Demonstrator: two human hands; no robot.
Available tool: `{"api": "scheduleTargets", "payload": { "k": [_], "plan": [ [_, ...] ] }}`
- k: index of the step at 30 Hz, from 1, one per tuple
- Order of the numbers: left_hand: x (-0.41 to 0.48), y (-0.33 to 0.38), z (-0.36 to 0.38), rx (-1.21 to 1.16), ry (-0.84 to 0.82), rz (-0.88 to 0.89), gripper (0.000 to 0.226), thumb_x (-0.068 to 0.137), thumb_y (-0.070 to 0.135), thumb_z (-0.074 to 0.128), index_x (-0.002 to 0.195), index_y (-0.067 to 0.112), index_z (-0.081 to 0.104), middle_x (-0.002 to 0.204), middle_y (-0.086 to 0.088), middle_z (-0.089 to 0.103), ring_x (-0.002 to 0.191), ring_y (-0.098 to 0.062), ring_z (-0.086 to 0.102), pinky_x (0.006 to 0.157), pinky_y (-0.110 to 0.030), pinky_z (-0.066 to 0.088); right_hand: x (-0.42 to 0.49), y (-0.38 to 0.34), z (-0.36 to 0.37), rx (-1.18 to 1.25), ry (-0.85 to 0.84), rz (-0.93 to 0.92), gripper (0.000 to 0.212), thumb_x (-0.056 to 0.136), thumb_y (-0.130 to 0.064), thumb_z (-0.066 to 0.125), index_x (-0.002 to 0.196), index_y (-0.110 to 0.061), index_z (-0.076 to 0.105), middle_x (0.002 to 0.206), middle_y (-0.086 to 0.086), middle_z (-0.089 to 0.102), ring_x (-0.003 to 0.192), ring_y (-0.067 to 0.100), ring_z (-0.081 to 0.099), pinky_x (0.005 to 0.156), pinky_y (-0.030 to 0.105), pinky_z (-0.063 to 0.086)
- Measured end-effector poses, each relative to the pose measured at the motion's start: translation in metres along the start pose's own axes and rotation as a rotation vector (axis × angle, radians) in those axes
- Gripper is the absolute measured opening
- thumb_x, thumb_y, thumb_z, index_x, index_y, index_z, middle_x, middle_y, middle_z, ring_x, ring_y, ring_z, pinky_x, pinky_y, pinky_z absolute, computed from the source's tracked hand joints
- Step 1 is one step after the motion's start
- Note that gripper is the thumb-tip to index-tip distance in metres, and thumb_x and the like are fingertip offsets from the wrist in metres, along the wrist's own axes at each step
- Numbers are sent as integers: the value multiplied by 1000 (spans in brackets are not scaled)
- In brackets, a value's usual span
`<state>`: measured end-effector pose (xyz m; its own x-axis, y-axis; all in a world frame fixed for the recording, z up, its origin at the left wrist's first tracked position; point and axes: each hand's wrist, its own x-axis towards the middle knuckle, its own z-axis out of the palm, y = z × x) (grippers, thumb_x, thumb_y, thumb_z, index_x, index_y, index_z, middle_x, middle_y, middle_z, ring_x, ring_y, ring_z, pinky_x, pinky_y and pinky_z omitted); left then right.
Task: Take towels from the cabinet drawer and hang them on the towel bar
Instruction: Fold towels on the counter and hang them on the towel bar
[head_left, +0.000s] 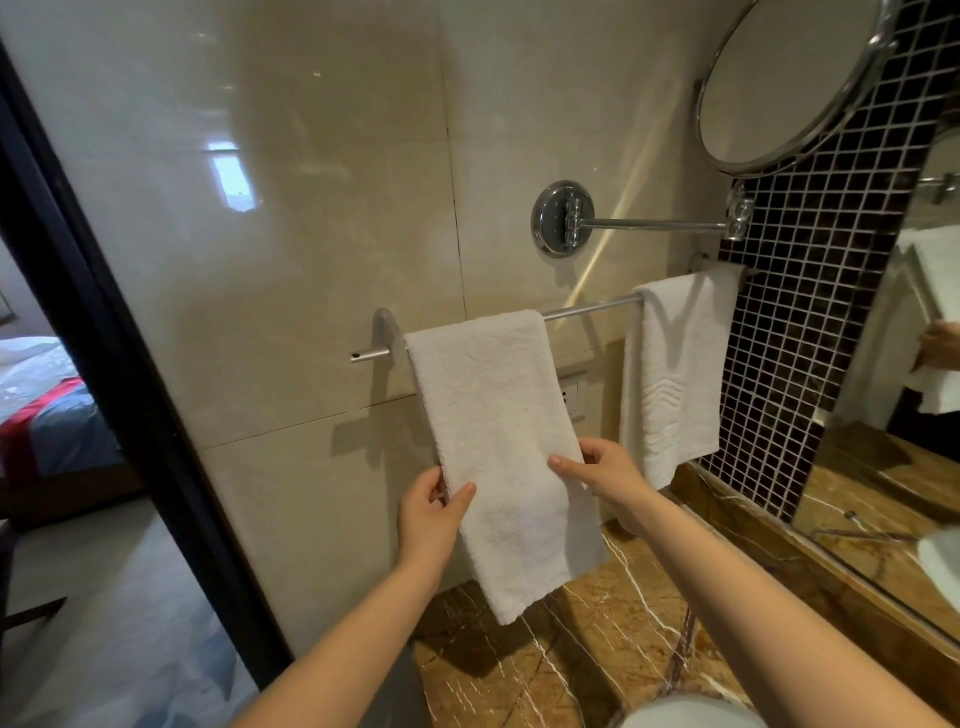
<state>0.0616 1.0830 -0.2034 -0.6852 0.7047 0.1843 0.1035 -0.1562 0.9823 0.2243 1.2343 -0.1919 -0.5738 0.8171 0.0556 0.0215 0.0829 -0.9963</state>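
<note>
A chrome towel bar runs across the beige tiled wall. Over its left part hangs a white towel, folded lengthwise, its lower end reaching down past the counter edge. My left hand pinches the towel's left edge, thumb in front. My right hand pinches the right edge at about the same height. A second white towel with a wavy embossed pattern hangs on the right part of the bar, touched by neither hand.
A brown marble counter lies below the bar. A round mirror on a swing arm juts out above. Dark mosaic tiles and a wall mirror are at right; a dark door frame stands left.
</note>
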Motion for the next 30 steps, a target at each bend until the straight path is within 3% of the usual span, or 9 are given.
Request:
{"api": "scheduleTargets", "payload": {
  "k": [6,10,16,21,26,30],
  "plan": [
    [-4,-6,1,-37,29,3,34,83,1,67,112,17,59,102,11,64,93,2,62,69,-9,52,-5,10,-2,-23,31,-2,19,79,-22,77,97,-19,71,93,-5,74,80,10,70,58,19,53],
    [-9,-12,2,-43,38,-8,35,83,0,67,114,15,59,105,6,65,98,-5,62,75,-14,54,-11,21,-3,-3,47,17,16,77,-21,79,92,-19,72,89,-4,75,75,8,71,57,20,54],
    [-16,-26,3,-63,44,-40,36,83,-4,66,112,14,56,103,5,64,94,-2,61,70,-10,53,-18,34,-3,13,75,33,11,78,-18,78,86,-20,71,77,-11,73,67,0,69,51,13,50],
    [-19,-37,4,-42,41,-71,34,82,-4,67,111,10,59,102,3,66,95,-6,62,68,-10,53,-22,42,-4,16,72,39,11,78,-16,78,87,-18,71,81,-9,73,67,0,69,52,12,50],
    [-29,-49,4,-19,3,-137,27,81,-2,68,95,20,62,97,7,67,91,-2,63,66,-9,52,-27,56,-6,-36,81,65,12,79,-18,78,89,-17,71,91,1,73,82,16,70,65,25,57],
    [-36,-57,3,-1,-3,-183,23,82,-1,67,93,19,64,95,5,70,83,0,67,65,-13,53,-32,64,-7,-45,80,104,12,80,-20,77,90,-19,71,91,-3,73,81,13,70,59,19,53]
  ]
}}
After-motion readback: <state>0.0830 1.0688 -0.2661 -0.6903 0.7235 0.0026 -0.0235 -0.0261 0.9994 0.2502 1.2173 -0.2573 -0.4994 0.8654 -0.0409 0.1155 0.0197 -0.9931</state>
